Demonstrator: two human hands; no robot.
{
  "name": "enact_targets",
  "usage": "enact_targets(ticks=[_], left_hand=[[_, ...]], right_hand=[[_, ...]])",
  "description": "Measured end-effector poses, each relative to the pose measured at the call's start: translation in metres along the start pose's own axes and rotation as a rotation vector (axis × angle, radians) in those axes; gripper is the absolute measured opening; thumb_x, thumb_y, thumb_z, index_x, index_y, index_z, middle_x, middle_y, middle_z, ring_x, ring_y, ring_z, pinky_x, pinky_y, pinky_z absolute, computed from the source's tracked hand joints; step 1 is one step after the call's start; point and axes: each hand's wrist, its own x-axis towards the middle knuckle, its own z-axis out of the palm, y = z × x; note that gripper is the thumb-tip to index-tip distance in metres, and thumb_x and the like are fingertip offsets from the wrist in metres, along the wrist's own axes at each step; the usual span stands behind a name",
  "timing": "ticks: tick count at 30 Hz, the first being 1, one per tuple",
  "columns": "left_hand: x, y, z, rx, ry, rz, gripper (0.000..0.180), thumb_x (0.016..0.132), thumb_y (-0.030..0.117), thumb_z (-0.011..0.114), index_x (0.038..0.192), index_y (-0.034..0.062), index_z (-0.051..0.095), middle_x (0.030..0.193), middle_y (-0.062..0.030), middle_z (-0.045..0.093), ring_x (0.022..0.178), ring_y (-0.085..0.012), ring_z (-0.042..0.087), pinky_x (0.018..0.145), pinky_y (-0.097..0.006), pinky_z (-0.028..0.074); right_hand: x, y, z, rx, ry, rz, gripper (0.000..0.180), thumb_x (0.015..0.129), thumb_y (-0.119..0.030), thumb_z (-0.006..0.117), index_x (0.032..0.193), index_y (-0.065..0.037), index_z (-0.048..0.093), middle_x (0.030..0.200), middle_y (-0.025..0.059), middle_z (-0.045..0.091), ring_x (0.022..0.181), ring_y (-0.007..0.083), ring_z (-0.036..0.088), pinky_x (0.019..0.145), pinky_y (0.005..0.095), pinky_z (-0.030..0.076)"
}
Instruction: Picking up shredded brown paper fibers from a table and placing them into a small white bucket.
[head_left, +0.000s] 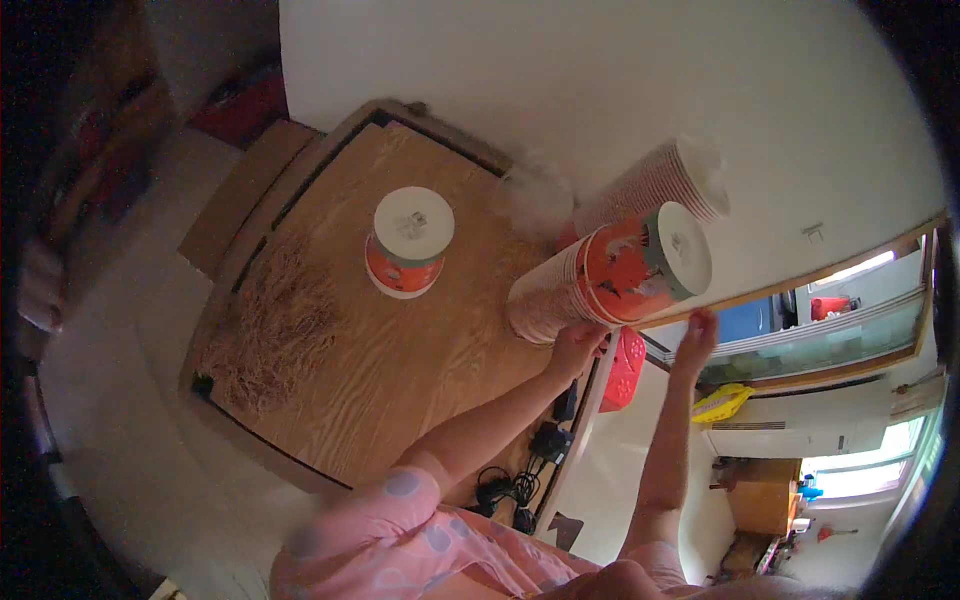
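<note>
Two bare hands are up at the far right edge of the wooden surface (400, 370), and both are busy with a long sleeve of stacked paper cups (590, 285) lying on its side. Left hand (578, 345) is tucked under the pale open end of the stack, fingers curled against it in a cupping grip. Right hand (697, 335) reaches up beneath the orange end near the white lid (685, 250); fingers look extended, touching or just shy of it, and whether that grip has closed I cannot tell.

This stack should be light, but it is thin paper, crushable, and apt to telescope or bend in the middle. My call: support both ends, squeeze gently, keep it level.

Nearer in, pink dotted sleeves (420, 530) fill the bottom, with black cables and plugs (520, 480) at the surface edge. A red perforated basket (624, 368) hangs just below the hands.

Further out, a lone orange cup with a white lid (408, 243) stands upright mid-surface, well apart from the stack, and dry straw-like scraps (275, 330) lie at the left side. A second sleeve of cups (660, 180) leans behind, against the white wall (600, 70). Off to the right, a window (840, 330).
</note>
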Motion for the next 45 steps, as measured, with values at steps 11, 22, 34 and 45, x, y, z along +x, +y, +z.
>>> enact_targets(ticks=[11,22,34,45], left_hand=[[-0.002,0.013,-0.006,-0.038,0.075,0.006,0.021,0.081,0.023,0.057,0.08,0.0022,0.06,0.069,-0.0051,0.059,0.059,-0.0099,0.055,0.05,-0.021,0.045],[-0.001,0.007,-0.012,0.005,0.054,0.019,0.019,0.08,0.02,0.058,0.081,0.0003,0.061,0.069,-0.0053,0.059,0.06,-0.0096,0.055,0.05,-0.021,0.045],[-0.002,-0.004,-0.008,0.049,0.07,0.076,0.022,0.079,0.024,0.059,0.075,0.0027,0.062,0.066,-0.0045,0.06,0.053,-0.009,0.053,0.047,-0.022,0.043],[0.006,-0.026,-0.03,0.035,0.088,0.083,0.026,0.079,0.029,0.059,0.079,0.0027,0.063,0.065,-0.0047,0.06,0.053,-0.0095,0.054,0.047,-0.023,0.042]], right_hand=[[0.029,-0.162,0.021,-0.365,-0.172,-0.485,0.013,0.068,0.0,0.063,0.08,-0.004,0.059,0.079,0.0075,0.055,0.076,0.0217,0.054,0.07,0.0311,0.043],[0.03,-0.159,0.022,-0.273,-0.218,-0.509,0.013,0.069,0.003,0.061,0.08,-0.003,0.059,0.077,0.0066,0.054,0.071,0.0188,0.052,0.064,0.0278,0.043],[0.031,-0.152,0.022,-0.276,-0.276,-0.405,0.012,0.07,0.0,0.06,0.082,-0.004,0.061,0.077,0.0068,0.055,0.078,0.0201,0.051,0.071,0.0294,0.042],[0.021,-0.149,0.034,-0.313,-0.229,-0.399,0.019,0.066,-0.002,0.063,0.084,-0.007,0.063,0.08,0.0073,0.057,0.085,0.0245,0.049,0.078,0.0349,0.039]])
